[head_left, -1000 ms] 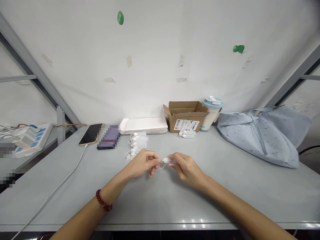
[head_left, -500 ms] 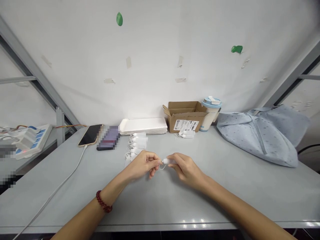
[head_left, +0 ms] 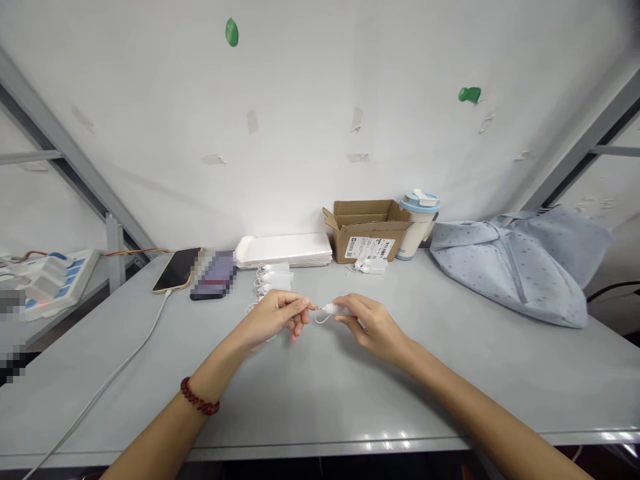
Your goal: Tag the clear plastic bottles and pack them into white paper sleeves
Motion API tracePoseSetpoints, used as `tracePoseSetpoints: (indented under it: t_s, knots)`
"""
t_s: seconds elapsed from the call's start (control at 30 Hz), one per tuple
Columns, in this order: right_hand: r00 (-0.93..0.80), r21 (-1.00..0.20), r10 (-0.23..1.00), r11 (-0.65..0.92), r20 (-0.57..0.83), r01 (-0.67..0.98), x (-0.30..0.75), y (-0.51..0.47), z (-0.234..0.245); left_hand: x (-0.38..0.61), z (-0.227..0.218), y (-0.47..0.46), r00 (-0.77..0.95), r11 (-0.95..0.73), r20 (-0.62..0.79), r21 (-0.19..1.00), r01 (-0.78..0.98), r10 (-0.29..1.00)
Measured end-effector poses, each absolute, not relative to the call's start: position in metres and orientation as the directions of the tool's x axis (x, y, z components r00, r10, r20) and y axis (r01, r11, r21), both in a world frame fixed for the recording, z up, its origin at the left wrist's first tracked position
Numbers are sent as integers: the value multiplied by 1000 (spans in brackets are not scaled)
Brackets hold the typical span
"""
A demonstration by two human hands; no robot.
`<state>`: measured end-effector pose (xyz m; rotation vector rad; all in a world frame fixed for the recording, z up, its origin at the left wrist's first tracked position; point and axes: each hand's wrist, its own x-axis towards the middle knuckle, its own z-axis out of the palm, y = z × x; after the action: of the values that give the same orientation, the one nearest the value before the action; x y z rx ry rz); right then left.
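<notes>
Apparently mid-fitting, a person's left hand (head_left: 273, 319) and right hand (head_left: 373, 323) met over the middle of the bench (head_left: 320, 400). Both grips were closed on one white corded piece (head_left: 330, 309), the right clamped on its body and the left pinched on the end of its thin cord. The work looked to be at a fine fingertip stage, and any further move would call for steady fingers and slack in the cord. More white pieces (head_left: 273, 277) lay in a row toward the far edge. There a cardboard box (head_left: 367, 227) bore a shipping label (head_left: 369, 248), its print too small to read.
</notes>
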<state>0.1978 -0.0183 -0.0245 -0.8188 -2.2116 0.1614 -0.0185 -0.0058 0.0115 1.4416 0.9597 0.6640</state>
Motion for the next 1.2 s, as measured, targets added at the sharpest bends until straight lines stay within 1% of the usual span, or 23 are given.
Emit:
tracePoseSetpoints:
  t_s: [0.27, 0.5, 0.57, 0.67, 0.77, 0.9, 1.0, 1.07, 1.2]
  knots:
    - [-522, -363, 586, 804, 619, 472, 193, -22, -32, -10, 7, -9, 487, 41, -179, 959, 280, 855]
    - [-487, -406, 631, 769, 604, 493, 191, -24, -41, -6, -1, -11, 471, 40, -189, 950, 309, 862]
    - [-488, -400, 634, 766, 599, 504, 191, -23, -40, -6, -2, -11, 467, 27, -178, 950, 313, 866]
    - [-528, -371, 640, 762, 558, 531, 193, -19, -37, -9, 1, -8, 452, 29, -166, 956, 293, 876]
    - [-546, -321, 646, 752, 534, 576, 203, -10, -32, -18, 11, -2, 368, 29, -122, 968, 248, 922]
    - [-432, -330, 700, 675, 568, 660, 226, 11, -29, -44, 23, 12, 144, -15, -7, 989, 150, 990]
    - [-339, -320, 764, 567, 549, 760, 247, 29, -33, -67, 26, 23, 5, -13, 12, 989, 151, 1000]
    - [-285, -302, 796, 494, 534, 815, 259, 40, -38, -78, 25, 27, 8, 19, -21, 980, 197, 1000]
    - [-243, -258, 830, 412, 502, 874, 274, 54, -50, -86, 22, 28, 118, 66, -112, 939, 339, 987]
